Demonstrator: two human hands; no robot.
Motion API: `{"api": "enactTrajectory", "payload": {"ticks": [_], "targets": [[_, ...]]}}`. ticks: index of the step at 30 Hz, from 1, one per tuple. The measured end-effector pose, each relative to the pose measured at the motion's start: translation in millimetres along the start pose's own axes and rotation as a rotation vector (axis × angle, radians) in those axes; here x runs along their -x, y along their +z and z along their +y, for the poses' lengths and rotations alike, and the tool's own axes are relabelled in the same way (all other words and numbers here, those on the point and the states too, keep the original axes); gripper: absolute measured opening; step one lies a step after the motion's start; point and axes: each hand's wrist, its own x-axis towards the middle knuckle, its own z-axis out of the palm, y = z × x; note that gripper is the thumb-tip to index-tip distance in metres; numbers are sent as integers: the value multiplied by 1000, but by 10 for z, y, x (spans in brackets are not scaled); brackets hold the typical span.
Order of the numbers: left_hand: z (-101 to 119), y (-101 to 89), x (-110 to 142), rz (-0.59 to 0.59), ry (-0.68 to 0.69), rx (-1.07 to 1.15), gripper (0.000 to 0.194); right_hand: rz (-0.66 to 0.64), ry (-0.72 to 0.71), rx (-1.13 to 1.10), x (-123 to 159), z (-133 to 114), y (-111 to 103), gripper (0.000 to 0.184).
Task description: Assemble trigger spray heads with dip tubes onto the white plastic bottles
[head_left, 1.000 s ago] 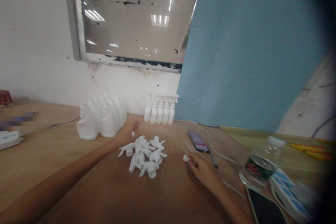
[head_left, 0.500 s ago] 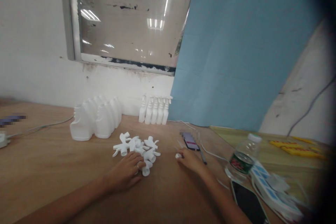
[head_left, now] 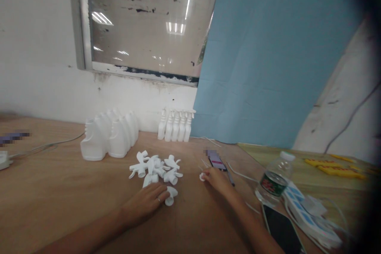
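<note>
left grip (head_left: 146,201) holding white spray head (head_left: 170,197), right grip (head_left: 216,179) pinching small white piece (head_left: 202,176)

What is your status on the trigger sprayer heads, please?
Left hand touching nearest trigger sprayer head; right hand pinching small white part; other heads piled beyond; lit phone beyond right hand.

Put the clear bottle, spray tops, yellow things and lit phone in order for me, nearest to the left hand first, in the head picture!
From the left hand:
1. Spray tops: right at its fingers.
2. Lit phone: off to the right and farther back.
3. Clear bottle: farther right.
4. Yellow things: farthest right.
</note>
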Motion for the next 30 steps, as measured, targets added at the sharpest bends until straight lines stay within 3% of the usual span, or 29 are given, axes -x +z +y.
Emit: {"api": "enactTrajectory", "payload": {"ticks": [3,7,11,14,17,19,22,30], "targets": [[73,-44,89,-44,-123,111,36,32,8,-14,1,-19,-57,21],[190,-103,249,8,-349,335,30,113,-27,-56,126,-175,-98,29],[253,-110,362,50,-451,400,27,259,-130,-266,482,-589,26,30],[268,-72,429,80,-475,344,28,407,-293,-478,779,-982,208,21],[268,-32,513,40,-436,327,30,513,-485,-500,963,-1281,402,17],[264,-30,561,14,-419,337,31,477,-596,-442,1019,-1392,511,20],[262,-76,578,-2,-438,349,29,309,-665,-350,1065,-1450,606,31],[300,-140,510,18,-458,341,32,91,-544,-447,1117,-1412,542,48]]}}
